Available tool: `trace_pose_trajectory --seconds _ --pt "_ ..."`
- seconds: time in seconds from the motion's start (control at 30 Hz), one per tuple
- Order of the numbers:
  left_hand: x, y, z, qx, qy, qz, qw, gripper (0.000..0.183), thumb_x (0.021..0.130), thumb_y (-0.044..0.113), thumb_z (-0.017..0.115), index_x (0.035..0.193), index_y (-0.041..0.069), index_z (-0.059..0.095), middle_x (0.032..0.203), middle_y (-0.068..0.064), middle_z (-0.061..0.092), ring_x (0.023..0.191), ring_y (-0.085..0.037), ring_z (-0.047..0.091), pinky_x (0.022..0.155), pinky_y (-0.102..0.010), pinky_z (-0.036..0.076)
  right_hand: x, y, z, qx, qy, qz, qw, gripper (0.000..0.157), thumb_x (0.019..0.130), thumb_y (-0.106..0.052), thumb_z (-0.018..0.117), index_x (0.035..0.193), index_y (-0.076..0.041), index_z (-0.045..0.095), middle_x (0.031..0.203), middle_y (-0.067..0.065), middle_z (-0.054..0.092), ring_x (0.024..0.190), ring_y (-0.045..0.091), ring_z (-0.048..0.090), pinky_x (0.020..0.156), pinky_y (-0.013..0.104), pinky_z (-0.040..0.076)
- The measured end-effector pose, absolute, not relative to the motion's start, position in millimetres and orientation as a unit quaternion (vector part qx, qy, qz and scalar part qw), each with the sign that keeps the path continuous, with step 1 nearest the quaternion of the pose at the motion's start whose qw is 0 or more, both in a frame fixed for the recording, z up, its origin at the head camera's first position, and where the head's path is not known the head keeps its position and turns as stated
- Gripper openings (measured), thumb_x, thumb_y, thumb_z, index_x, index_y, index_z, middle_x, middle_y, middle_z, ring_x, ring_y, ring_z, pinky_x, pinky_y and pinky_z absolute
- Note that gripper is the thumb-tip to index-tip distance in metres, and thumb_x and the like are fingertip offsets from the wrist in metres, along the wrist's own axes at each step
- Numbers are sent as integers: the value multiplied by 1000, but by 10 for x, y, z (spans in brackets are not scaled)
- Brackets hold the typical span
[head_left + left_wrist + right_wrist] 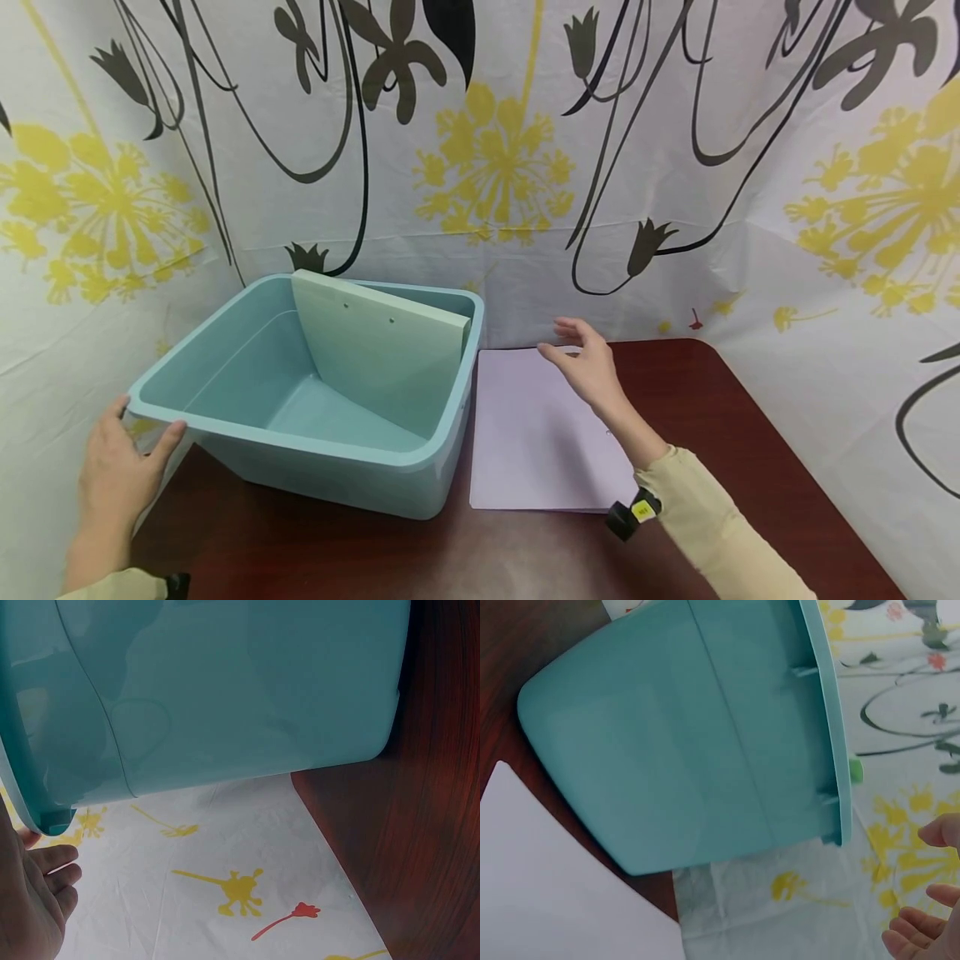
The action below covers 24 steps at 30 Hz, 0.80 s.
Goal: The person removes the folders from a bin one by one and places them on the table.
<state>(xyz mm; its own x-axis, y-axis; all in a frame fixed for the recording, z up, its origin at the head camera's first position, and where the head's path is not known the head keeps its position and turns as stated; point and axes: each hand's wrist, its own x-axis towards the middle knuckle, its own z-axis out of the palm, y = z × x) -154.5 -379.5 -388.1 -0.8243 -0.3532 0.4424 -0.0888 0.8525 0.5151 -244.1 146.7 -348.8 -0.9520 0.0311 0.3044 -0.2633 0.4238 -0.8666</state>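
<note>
A light blue plastic bin (322, 479) stands at the left of the table, its open top facing up. My left hand (120, 475) is at its near left corner, thumb and fingers spread with fingertips right at the rim. In the left wrist view the remaining fingers (60, 877) extend loosely below that rim. Inside the bin, a pale green folder (382, 350) leans upright along the far right side. A lilac folder (525, 442) lies flat beside the bin. Above its far part hovers my right hand (588, 367), holding nothing, its thumb and fingers apart.
The dark red-brown table (750, 500) extends right of the lilac folder and in front of the bin. Close behind it hangs a white cloth (510, 292) with yellow and grey flowers, which also runs down both sides. A black strap device (633, 512) sits on the right wrist.
</note>
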Motion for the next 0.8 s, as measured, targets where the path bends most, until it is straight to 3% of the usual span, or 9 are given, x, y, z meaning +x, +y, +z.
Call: trace_pose_trajectory --seconds 0.3,0.8 --pt "-1547 -3789 -3881 121 -923 -243 272 80 85 42 53 138 -5 18 118 -39 34 105 -53 35 76 -62 29 -2570 1212 -3363 132 -842 496 165 45 80 -18 66 120 -1 53 116 16 58 105 31 55 84 40 47" --pt "-1560 -3793 -3886 126 -922 -246 270 80 85 42 53 139 -5 17 119 -39 34 107 -54 34 78 -63 29 -2718 855 -3253 165 -852 471 158 42 80 -18 67 116 1 56 110 17 60 100 29 56 84 41 46"
